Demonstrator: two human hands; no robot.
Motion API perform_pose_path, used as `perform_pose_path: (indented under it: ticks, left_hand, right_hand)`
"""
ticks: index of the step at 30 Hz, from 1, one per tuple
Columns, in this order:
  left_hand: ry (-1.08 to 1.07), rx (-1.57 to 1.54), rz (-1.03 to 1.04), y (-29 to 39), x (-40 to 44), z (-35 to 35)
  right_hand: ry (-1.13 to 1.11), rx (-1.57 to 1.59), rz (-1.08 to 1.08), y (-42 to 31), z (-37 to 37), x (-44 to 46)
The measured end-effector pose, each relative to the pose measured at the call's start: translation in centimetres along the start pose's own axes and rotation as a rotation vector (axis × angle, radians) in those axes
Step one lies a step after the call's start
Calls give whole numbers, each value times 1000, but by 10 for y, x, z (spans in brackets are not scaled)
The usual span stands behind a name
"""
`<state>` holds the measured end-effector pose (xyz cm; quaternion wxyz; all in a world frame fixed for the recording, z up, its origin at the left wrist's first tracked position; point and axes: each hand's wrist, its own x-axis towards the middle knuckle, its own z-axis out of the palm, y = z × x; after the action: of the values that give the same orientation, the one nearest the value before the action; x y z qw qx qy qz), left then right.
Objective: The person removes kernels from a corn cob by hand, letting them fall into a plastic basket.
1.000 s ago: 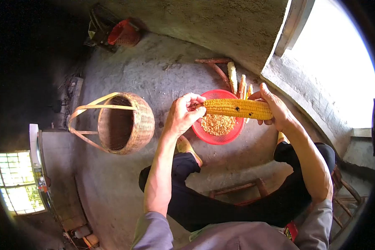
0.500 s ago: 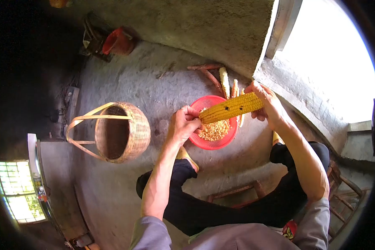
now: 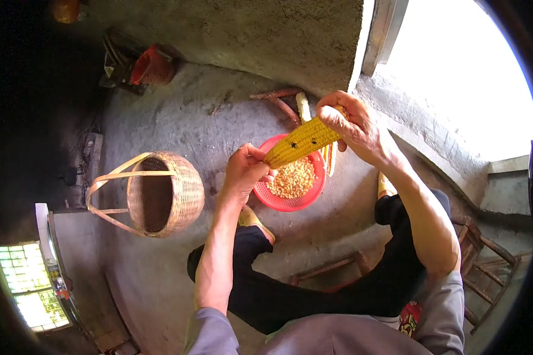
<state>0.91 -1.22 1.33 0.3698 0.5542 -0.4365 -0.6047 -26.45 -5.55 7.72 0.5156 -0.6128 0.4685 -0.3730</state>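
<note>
A yellow ear of corn with two dark spots is held slantwise between my hands, above a red plastic basket. My left hand pinches its lower, narrower end. Around its upper end wrap the fingers of my right hand, which hide that tip. Loose corn kernels lie heaped inside the basket. Beyond the basket, on the floor, are bare reddish cobs and a pale cob, with others partly hidden behind the ear and basket.
A woven bamboo basket with a tall handle lies at the left. A red bucket-like basket stands by the far wall. My slippered feet flank the kernels' basket. A wooden chair is at the right, beside the bright doorway.
The view has shifted, so the floor things appear further left. My right hand has risen and turned over the ear's upper end, and the ear slants more steeply.
</note>
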Motion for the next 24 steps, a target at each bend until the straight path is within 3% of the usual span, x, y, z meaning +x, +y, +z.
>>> perform_pose_path:
  ticks: [6, 12, 24]
  left_hand:
    - [82, 22, -23, 3, 2, 9]
    - [-27, -85, 1, 6, -5, 5]
    - [-117, -38, 30, 5, -9, 9]
  right_hand:
    - [19, -76, -88, 5, 0, 3]
    - [135, 228, 246, 23, -9, 3]
    - [93, 265, 283, 31, -15, -13]
